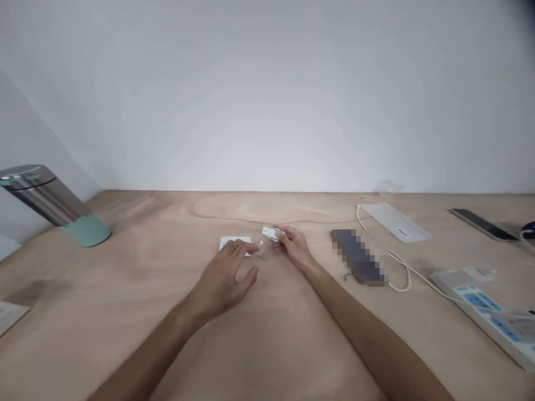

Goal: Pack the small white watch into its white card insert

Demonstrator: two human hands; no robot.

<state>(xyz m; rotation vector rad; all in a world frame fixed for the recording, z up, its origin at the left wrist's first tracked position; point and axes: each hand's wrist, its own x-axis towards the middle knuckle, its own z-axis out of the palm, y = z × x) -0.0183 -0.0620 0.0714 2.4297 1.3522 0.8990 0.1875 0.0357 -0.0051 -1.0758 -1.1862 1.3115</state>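
Note:
My right hand (pixel 296 248) pinches a small white tab-like piece (pixel 268 231) with a rounded, shiny metallic part; its exact kind is too small to make out. To its left, my left hand (pixel 232 272) is open, thumb and fingers apart. Its fingers hover over or touch a small white card or packet (pixel 228 240), which they partly cover; I cannot tell which. Between both hands a tiny white round bit (pixel 261 243) and a thin metal piece (pixel 262 257) lie on the wooden table (pixel 276 345).
A steel tumbler with a green base (pixel 86 228) stands far left. At right lie a pixelated phone-like device (pixel 359 259) with a white cable (pixel 407 278), a translucent sleeve (pixel 393 220), a dark phone (pixel 480 224) and a blue-and-white box (pixel 487 312). A wall (pixel 267 111) rises behind.

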